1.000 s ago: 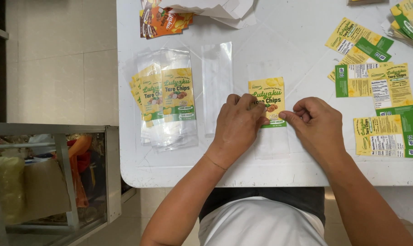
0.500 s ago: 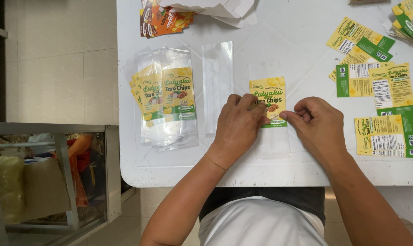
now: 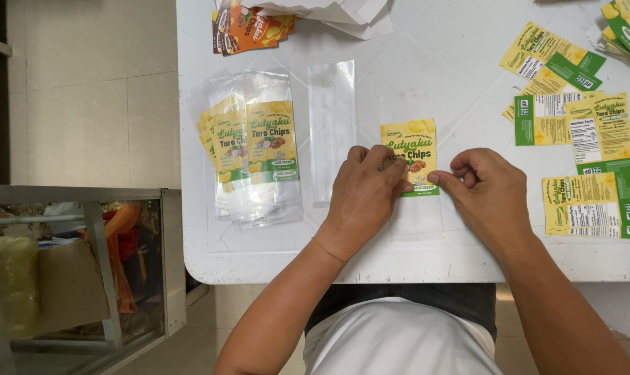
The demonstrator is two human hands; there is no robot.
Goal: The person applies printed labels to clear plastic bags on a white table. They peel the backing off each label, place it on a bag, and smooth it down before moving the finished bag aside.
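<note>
A yellow and green snack label (image 3: 408, 144) lies on a clear plastic bag (image 3: 417, 215) on the white table (image 3: 426, 62). My left hand (image 3: 364, 196) rests flat on the label's lower left part, fingers pressing it down. My right hand (image 3: 490, 191) pinches the label's lower right corner with thumb and forefinger. Both hands touch the label and lie close together near the table's front edge.
A pile of labelled clear bags (image 3: 254, 146) lies to the left, with an unlabelled clear bag (image 3: 331, 128) beside it. Sheets of yellow-green labels (image 3: 582, 135) spread at the right. Orange packets (image 3: 249, 28) and white paper (image 3: 342, 12) sit at the back. A glass cabinet (image 3: 79, 271) stands lower left.
</note>
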